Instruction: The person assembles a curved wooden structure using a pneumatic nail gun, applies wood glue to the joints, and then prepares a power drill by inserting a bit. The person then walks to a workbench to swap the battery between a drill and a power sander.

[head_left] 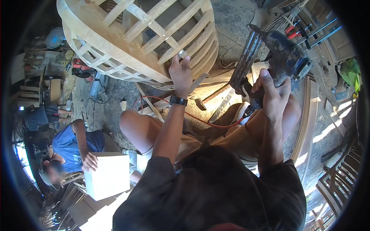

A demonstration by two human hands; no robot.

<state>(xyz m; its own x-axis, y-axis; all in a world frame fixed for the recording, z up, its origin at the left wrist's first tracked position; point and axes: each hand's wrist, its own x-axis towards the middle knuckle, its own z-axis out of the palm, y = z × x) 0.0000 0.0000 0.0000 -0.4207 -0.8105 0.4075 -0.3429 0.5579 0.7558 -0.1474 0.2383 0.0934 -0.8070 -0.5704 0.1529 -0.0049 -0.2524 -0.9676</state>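
A curved wooden lattice frame [104, 46] of crossed slats fills the upper left and middle. My left hand [180, 79], with a dark watch on the wrist, reaches up to its near side. Its thumb and fingers are closed at a slat of the lattice, by a pale spot at a crossing. In my right hand [273, 96] is a black, worn nail gun [283, 48], gripped by the handle. The gun's long magazine slants down to the left, apart from the frame. An orange air hose [216, 125] runs from the handle's bottom leftward past my knees.
At left, a person in a blue shirt [69, 146] rests a hand on a pale box [108, 175]. Wood strips [306, 115] lie to my right. Clamps [300, 32] are at the upper right, a slatted wooden piece [341, 177] at lower right. Power tools [83, 69] lie beyond the frame.
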